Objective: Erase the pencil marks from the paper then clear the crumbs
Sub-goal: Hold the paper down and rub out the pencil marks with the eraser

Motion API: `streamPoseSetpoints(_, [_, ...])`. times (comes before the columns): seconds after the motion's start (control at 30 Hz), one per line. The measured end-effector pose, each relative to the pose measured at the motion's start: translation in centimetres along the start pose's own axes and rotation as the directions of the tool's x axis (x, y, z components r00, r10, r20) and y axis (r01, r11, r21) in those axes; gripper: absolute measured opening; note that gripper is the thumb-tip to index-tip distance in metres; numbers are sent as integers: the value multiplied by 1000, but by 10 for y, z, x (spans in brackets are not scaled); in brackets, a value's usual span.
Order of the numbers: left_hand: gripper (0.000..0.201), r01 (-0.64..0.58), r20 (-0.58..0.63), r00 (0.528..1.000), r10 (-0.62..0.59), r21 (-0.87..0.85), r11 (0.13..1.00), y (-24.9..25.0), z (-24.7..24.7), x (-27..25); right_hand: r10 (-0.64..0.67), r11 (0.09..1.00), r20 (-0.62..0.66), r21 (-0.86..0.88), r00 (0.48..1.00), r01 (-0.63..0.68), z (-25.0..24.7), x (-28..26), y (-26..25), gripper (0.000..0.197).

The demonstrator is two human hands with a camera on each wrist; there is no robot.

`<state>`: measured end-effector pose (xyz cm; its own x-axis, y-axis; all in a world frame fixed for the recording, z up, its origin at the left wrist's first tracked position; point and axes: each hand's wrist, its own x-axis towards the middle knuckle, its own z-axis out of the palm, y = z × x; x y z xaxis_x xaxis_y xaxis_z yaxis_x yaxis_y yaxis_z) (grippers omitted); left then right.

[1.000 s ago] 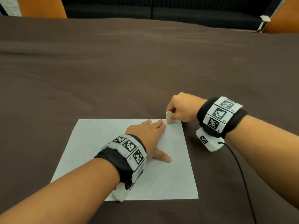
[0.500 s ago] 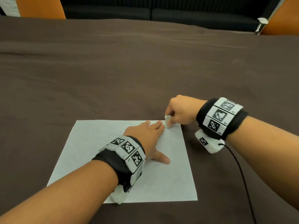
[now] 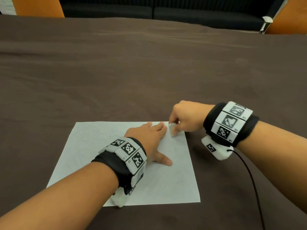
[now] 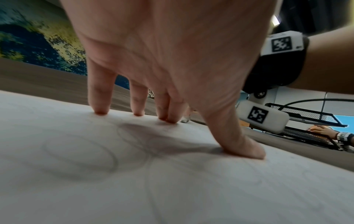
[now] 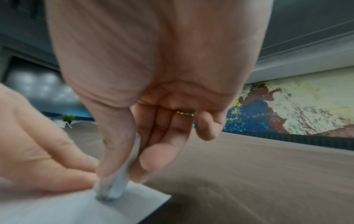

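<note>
wide brown tablecloth (image 3: 149, 72) filling nearly the whole head view, creased, with a dark sofa (image 3: 149, 9) and orange chair backs (image 3: 38, 6) past its far edge. colourful mural (image 5: 291, 106) along the far wall in the right wrist view.

near the middle, towards the near edge: white square paper (image 3: 174, 180) lying flat on the cloth, faint looping pencil marks (image 4: 80, 153) across its left and far parts, clearer from the left wrist camera.

on the paper: left hand (image 3: 149, 138), palm down, reaching in from the near left. fingers (image 4: 100, 97) straight, tips pressed onto the sheet near its far edge, little and ring fingers slightly apart, the other two pressed together, thumb splayed out to the right and flat on the sheet.

at the far right corner of the paper: right hand (image 3: 187, 117), coming in from the right, knuckles up, fingers curled. thumb and first two fingers pinching a small white eraser (image 3: 172, 129), held upright, its lower end touching the paper just beside the left fingertips. ring and little fingers tucked loosely behind, a thin gold ring (image 5: 184, 113) on one.

black wristbands (image 3: 232, 123) with square black-and-white markers on both wrists; a thin black cable (image 3: 252, 183) trailing from the right one towards the near edge.

eraser crumbs: too small to make out.
</note>
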<state>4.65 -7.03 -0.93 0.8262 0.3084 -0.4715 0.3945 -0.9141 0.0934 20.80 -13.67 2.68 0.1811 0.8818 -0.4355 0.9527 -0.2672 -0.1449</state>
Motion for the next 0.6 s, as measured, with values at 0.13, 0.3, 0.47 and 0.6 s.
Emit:
streamPoseSetpoints(0.13, [115, 3, 2, 1000, -3, 4, 1000, 0, 1, 0, 37, 999, -77, 26, 996, -35, -5, 9, 5, 11])
streamPoseSetpoints(0.3, [114, 1, -8, 1000, -1, -7, 1000, -1, 1, 0, -57, 998, 44, 5, 997, 57, 10, -10, -3, 15])
streamPoseSetpoints(0.47, [115, 4, 5, 1000, -4, -3, 1000, 0, 1, 0, -46, 999, 68, 11, 997, 45, 9, -13, -1, 20])
streamPoseSetpoints(0.6, [116, 12, 19, 1000, -12, 5, 1000, 1, 0, 0, 48, 997, -51, 57, 998, -45, 1, -5, 10, 14])
